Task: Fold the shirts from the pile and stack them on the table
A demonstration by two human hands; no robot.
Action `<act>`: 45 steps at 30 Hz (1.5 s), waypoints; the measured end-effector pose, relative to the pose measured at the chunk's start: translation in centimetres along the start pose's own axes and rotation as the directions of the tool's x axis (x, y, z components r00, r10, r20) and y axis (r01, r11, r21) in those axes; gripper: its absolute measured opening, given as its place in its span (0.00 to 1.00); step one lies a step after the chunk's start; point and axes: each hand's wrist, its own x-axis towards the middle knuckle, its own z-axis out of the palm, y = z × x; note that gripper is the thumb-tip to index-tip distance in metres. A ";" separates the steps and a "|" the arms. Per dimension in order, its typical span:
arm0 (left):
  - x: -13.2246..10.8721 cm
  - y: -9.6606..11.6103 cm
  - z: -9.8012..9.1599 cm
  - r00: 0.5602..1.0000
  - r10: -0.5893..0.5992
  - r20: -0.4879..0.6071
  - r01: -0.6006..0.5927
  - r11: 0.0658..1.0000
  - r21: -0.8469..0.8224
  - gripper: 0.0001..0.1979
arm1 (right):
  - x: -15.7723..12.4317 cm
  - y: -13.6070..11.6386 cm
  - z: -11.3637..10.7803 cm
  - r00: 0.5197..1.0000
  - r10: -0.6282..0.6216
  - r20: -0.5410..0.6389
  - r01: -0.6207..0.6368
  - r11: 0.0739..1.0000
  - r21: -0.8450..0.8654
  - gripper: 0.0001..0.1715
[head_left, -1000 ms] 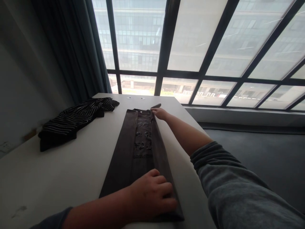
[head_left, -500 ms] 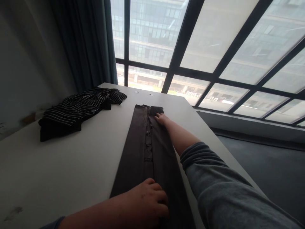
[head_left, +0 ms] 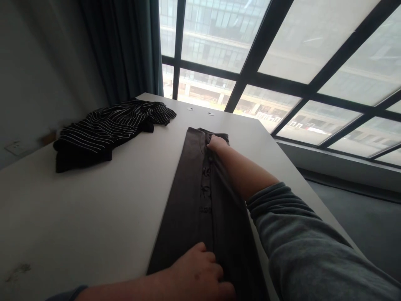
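Note:
A dark brown shirt [head_left: 191, 184] lies folded into a long narrow strip on the white table [head_left: 94, 209], with a print showing down its middle. My right hand [head_left: 216, 144] is stretched to the far end and its fingers are closed on the folded right edge near the collar. My left hand [head_left: 197, 276] rests at the near end, fingers curled down onto the fabric and pinching the same folded flap.
A black striped garment [head_left: 106, 129] lies crumpled at the table's far left. A dark curtain [head_left: 125, 50] hangs behind it beside large windows [head_left: 250, 50]. The table's right edge drops to a dark floor [head_left: 360, 221]. A wall socket [head_left: 14, 147] is at the left.
The shirt's right side has been folded over toward the middle, leaving only a thin line of print showing. Both hands moved left with the flap. The view shifted left.

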 end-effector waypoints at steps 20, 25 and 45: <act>19.3 7.5 2.8 0.927 0.220 0.303 -0.213 0.975 -0.057 0.10 | -6.8 24.3 -5.6 0.957 0.282 -0.069 -0.279 0.959 0.050 0.33; 18.5 6.7 5.1 0.956 0.263 0.130 -0.261 0.965 -0.030 0.19 | -6.4 23.1 -1.0 0.989 0.144 0.015 -0.145 0.984 0.105 0.36; 16.9 5.1 8.6 0.778 0.612 0.143 -0.628 0.763 0.155 0.17 | -2.7 23.3 0.0 0.984 0.171 0.048 -0.176 0.976 0.125 0.37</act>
